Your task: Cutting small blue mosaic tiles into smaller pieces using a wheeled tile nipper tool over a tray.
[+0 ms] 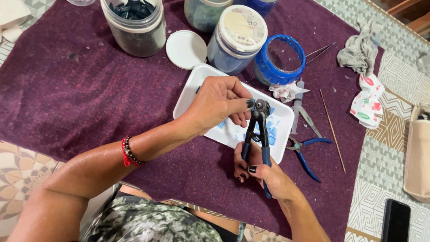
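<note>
Left hand (215, 104): grip pinching small blue tile chip (252, 105), held at wheeled head of blue-handled metal nippers (258, 130), over white rectangular plastic tray (190, 96).
Chip probably light, stiff, brittle, sharp-edged; best pinched by flat faces.
Right hand (264, 172): grip pressed round nipper handles, below the pinch.
Tray under both grips carries blue fragments.
Beyond the pinch: clear jar of dark pieces (134, 24), lidded jar of blue pieces (236, 39).

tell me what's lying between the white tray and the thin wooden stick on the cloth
In the head view, a second pair of blue-handled pliers lies on the purple cloth between the white tray and the wooden stick, beside a clear syringe-like tube.
</note>
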